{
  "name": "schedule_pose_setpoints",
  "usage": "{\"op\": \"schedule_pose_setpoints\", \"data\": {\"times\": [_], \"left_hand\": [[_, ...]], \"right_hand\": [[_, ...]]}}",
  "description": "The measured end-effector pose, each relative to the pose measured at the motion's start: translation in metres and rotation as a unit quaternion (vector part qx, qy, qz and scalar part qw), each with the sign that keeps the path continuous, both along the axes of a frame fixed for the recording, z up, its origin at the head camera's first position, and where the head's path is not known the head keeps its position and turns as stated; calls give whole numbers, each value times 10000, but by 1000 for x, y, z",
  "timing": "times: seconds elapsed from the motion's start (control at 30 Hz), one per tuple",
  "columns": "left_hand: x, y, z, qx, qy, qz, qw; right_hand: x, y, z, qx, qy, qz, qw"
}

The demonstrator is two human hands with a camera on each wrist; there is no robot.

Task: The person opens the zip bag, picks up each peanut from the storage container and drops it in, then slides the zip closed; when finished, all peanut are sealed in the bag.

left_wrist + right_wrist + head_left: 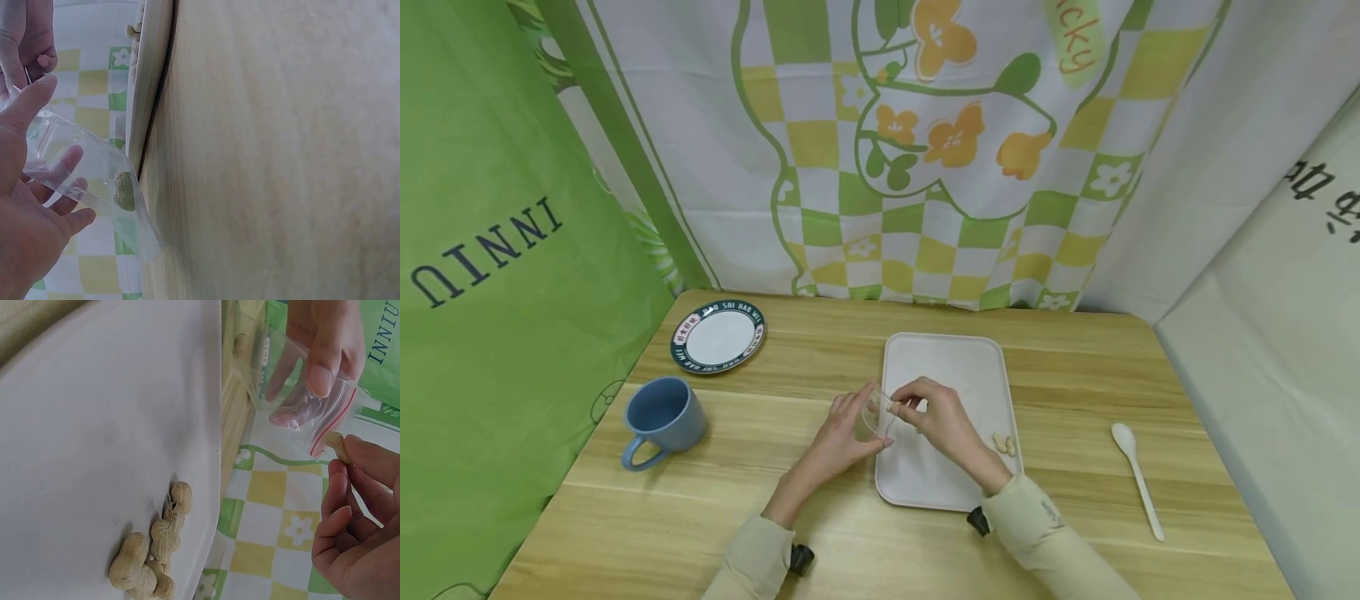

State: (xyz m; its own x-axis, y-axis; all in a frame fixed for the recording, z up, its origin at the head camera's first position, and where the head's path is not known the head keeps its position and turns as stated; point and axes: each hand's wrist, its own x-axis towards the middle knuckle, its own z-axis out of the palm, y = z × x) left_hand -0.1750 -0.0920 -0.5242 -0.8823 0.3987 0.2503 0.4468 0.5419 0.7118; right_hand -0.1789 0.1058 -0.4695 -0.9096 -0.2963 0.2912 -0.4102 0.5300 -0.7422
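Note:
My left hand (pixel 842 437) grips a clear zip bag (pixel 275 369) by its mouth, over the tray's left edge. Red lines run along the bag's seal. Inside, near the bottom, lies one peanut (pixel 124 190) in its shell. Thumb and forefinger of my right hand (pixel 946 423) pinch another peanut (pixel 338 447) right at the bag's mouth. Several more unshelled peanuts (pixel 164 540) lie in a cluster on the white tray (pixel 925 492). In the head view, my right hand hides part of the tray.
A blue mug (pixel 672 425) stands at the left, its handle toward the front. Behind it sits a plate (pixel 722 335) with a dark lettered rim. To the right lies a white spoon (pixel 1138 479). A patterned curtain (pixel 910 233) hangs behind the wooden table (pixel 1075 375).

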Motion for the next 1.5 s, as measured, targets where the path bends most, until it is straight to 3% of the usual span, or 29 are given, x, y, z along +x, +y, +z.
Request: {"op": "schedule_pose_setpoints", "data": {"times": [0.5, 0.83, 1.07, 1.27, 1.5], "left_hand": [[2, 2, -2, -38, 302, -113, 9995], [2, 2, -4, -66, 228, -134, 9996], [1, 2, -2, -138, 156, -73, 9998], [2, 2, 1, -224, -34, -6, 9997], [0, 2, 1, -232, 195, 62, 9995]], "right_hand": [[3, -4, -10, 193, 246, 192, 9993], [5, -4, -8, 181, 184, 263, 9993], [-3, 11, -2, 143, 325, -147, 9993], [-13, 34, -8, 160, 520, -508, 9972], [-20, 60, -17, 470, 64, -660, 9967]]}}
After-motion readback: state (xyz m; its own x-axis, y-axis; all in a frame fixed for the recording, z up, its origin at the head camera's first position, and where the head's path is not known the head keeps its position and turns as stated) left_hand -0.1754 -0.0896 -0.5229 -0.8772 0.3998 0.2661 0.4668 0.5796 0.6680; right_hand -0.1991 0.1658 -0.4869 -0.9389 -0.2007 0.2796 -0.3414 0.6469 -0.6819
